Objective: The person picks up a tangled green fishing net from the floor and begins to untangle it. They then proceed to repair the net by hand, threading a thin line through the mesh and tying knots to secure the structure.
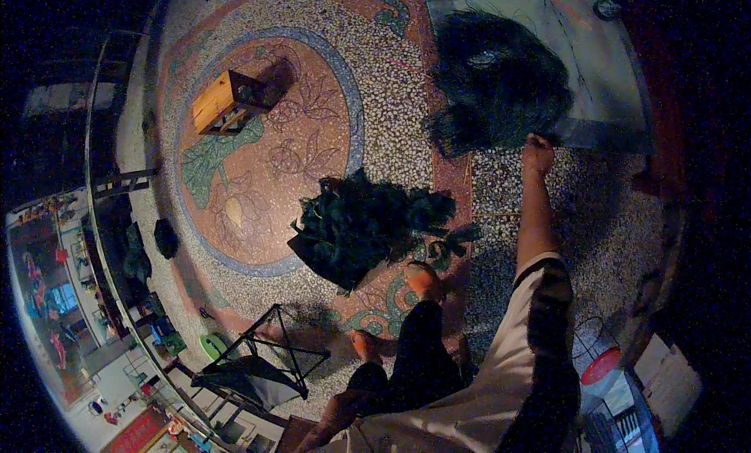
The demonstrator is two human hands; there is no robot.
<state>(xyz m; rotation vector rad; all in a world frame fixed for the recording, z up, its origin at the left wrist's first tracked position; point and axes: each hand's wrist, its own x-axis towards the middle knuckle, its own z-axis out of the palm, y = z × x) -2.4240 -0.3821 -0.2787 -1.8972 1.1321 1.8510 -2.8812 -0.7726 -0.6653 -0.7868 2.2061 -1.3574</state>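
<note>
At upper right, my right hand [538, 152] is closed at the lower edge of a large, shaggy heap of fine dark green strands [497, 77], gripping some of them. The heap lies over the edge of a pale grey sheet [606, 77]. A second, leafier dark green pile [352, 226] rests on the patterned floor near my orange-clad feet [421, 279]. My left hand [346, 406] is low beside my dark-trousered leg, partly in shadow; its fingers are not clear.
A small wooden stool [219, 101] sits in the floor's circular pattern [282, 148]. A black folding frame [258, 375] is at lower left, near a green object [211, 345]. Cluttered shelving [102, 382] lines the left. A red round object [598, 365] is at lower right.
</note>
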